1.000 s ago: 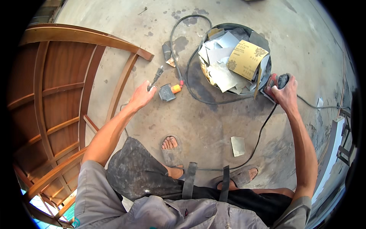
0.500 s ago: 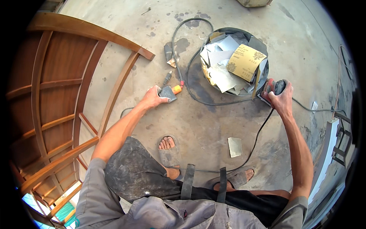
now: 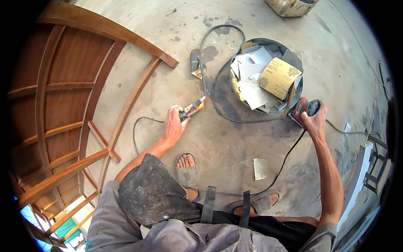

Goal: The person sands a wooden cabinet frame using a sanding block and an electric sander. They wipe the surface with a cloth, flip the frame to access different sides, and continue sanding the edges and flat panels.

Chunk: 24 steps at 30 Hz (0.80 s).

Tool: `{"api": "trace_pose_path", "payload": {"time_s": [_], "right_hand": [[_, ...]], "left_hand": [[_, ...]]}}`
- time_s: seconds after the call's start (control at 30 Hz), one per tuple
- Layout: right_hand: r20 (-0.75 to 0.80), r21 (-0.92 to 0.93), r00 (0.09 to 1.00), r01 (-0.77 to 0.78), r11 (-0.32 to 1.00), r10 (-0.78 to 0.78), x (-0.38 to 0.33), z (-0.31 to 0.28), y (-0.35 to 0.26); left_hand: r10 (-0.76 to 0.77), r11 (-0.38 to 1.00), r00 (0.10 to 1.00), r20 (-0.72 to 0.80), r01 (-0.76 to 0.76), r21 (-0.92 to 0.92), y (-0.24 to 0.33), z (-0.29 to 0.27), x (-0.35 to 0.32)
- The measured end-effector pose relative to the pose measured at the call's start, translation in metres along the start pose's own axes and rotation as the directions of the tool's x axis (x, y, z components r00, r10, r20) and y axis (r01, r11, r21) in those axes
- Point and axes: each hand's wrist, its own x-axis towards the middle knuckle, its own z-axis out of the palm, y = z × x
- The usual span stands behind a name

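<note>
My left hand (image 3: 173, 124) is closed around an extension-cord socket (image 3: 194, 109), a dark block with an orange end and a red piece where the cable joins. A thin black cord (image 3: 135, 130) runs from this hand; whether its plug sits in the socket I cannot tell. On the right, my right hand (image 3: 315, 119) grips a red and black electric sander (image 3: 299, 110) beside the round tub (image 3: 265, 111). Sandpaper sheets (image 3: 279, 77) fill the tub, a yellow-backed one on top. From the sander a black cord (image 3: 286, 153) trails down past my feet.
A curved wooden furniture frame (image 3: 105, 25) takes up the left side. The thick extension cable (image 3: 216, 90) loops over the concrete floor around the tub. A loose paper piece (image 3: 260, 169) lies before my feet, a dark wrapped piece (image 3: 195, 64) farther off, a dirty container (image 3: 291, 7) beyond.
My left hand has turned the socket and drawn it slightly nearer; the plug that lay beside it no longer shows separately. My right hand stays on the sander. The view has shifted a little.
</note>
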Motion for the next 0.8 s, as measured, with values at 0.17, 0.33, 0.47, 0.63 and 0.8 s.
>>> {"api": "trace_pose_path", "payload": {"time_s": [0.17,0.33,0.47,0.63,0.8], "right_hand": [[0.014,-0.013,1.000,0.005,1.000,-0.005,0.002,0.000,0.003],[0.016,0.006,1.000,-0.015,1.000,0.015,0.002,0.000,0.000],[-0.002,-0.035,0.999,0.040,0.999,-0.040,0.001,0.001,0.007],[0.007,-0.021,1.000,0.030,0.999,-0.029,0.002,-0.002,0.002],[0.015,-0.027,0.999,0.032,0.999,-0.032,0.002,0.000,0.002]], "left_hand": [[-0.125,0.992,0.992,0.029,0.124,0.038,0.011,-0.005,-0.020],[-0.104,0.992,0.995,0.006,0.103,0.068,0.022,-0.015,-0.022],[-0.150,0.987,0.984,0.094,0.144,0.066,0.033,-0.031,-0.020],[-0.113,0.993,0.993,0.029,0.112,0.027,0.026,-0.052,-0.014],[-0.138,0.990,0.986,0.098,0.136,0.029,0.022,-0.078,0.011]]}}
